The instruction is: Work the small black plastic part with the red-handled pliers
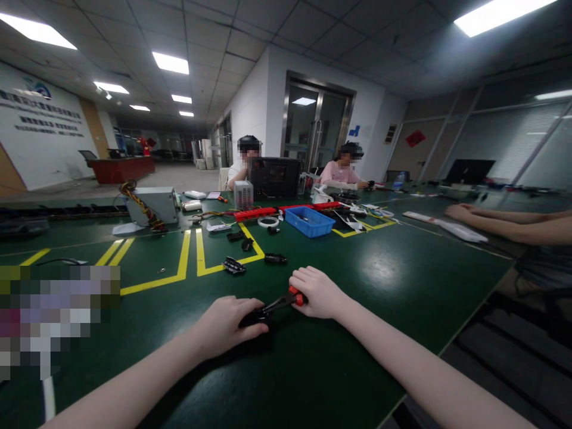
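My right hand (316, 293) is wrapped round the red handles of a pair of pliers (280, 303). The dark jaws point left and reach a small black part (252, 318), whose exact kind I cannot make out. My left hand (226, 326) grips that part between thumb and fingers, low over the green table. Whether the jaws are clamped on the part is not clear. Just beyond my hands lie loose black plastic pieces, one ribbed (234, 266) and one longer (276, 258).
A blue bin (313, 225) stands farther back, near red strips (255, 213) and cables. A metal power supply box (152, 206) sits at left, a black computer case (274, 177) behind. Two people sit across the table; another person's forearms (504, 223) rest at right. The table edge runs along my right.
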Demonstrator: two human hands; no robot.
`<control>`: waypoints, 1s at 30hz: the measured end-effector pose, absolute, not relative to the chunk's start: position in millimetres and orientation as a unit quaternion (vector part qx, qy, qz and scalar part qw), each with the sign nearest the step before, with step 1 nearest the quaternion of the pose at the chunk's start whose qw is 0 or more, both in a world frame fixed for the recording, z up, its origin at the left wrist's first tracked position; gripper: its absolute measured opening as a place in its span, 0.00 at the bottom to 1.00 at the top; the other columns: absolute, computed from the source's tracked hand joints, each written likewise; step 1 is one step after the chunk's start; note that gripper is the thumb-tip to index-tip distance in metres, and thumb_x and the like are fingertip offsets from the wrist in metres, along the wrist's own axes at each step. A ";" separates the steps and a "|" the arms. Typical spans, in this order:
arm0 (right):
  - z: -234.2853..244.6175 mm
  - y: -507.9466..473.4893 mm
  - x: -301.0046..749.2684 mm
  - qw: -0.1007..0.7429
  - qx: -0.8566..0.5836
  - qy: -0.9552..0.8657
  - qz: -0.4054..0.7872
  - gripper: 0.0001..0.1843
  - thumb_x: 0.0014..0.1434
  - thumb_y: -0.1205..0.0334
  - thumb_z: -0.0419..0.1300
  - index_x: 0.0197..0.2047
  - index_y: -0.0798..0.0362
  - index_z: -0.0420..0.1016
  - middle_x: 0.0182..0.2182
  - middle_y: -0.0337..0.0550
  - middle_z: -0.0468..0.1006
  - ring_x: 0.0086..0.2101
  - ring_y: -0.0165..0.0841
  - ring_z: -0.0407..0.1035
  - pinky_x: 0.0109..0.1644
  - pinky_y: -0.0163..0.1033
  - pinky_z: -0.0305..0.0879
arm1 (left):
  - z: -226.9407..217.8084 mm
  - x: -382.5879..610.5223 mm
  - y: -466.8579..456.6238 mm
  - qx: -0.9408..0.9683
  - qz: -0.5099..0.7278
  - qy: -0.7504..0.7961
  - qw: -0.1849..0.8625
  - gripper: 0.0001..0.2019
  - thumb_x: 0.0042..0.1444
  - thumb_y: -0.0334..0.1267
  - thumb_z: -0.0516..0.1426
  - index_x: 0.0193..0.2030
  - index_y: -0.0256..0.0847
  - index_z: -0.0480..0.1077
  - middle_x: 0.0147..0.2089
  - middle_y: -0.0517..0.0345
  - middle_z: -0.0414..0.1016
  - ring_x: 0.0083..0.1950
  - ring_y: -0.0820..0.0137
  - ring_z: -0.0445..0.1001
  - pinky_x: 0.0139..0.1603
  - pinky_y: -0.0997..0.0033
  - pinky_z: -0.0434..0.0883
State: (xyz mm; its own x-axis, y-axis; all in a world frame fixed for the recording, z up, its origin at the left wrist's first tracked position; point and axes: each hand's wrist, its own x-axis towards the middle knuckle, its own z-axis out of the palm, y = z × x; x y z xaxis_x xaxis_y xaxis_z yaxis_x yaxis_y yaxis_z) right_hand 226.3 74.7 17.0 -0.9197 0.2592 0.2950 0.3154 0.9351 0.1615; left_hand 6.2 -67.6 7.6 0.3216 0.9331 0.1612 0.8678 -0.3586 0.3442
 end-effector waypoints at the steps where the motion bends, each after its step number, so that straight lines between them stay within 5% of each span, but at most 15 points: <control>1: 17.0 74.8 226.3 0.135 -0.147 -0.974 -0.103 0.09 0.51 0.59 0.60 0.33 0.54 0.66 0.34 0.44 0.70 0.34 0.34 0.61 0.38 0.38 0.53 | 7.9 6.6 -67.9 0.807 0.169 0.557 0.099 0.18 0.61 0.50 0.52 0.52 0.44 0.69 0.44 0.55 0.77 0.42 0.63 0.75 0.43 0.67 0.69; 10: 17.0 74.7 226.2 0.138 -0.150 -0.974 -0.103 0.09 0.51 0.59 0.60 0.32 0.54 0.66 0.33 0.42 0.69 0.33 0.33 0.60 0.37 0.38 0.53 | 6.8 6.7 -67.7 0.801 0.206 0.551 0.112 0.19 0.59 0.45 0.56 0.56 0.45 0.65 0.50 0.57 0.74 0.46 0.65 0.75 0.46 0.68 0.69; 30: 14.4 77.1 226.3 0.144 -0.148 -0.973 -0.106 0.10 0.50 0.58 0.62 0.32 0.53 0.66 0.33 0.43 0.70 0.34 0.34 0.61 0.37 0.38 0.53 | 7.6 6.8 -68.8 0.818 0.193 0.536 0.082 0.17 0.63 0.45 0.51 0.57 0.45 0.64 0.45 0.56 0.68 0.40 0.68 0.74 0.40 0.70 0.69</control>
State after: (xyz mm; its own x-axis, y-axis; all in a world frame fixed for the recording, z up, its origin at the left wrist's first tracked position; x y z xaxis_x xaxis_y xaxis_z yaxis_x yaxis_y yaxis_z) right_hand 226.3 77.1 14.4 -0.9146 0.2581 0.3112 0.3189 0.9337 0.1627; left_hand 6.8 -68.8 7.6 0.3500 0.9084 0.2288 0.8453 -0.4115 0.3407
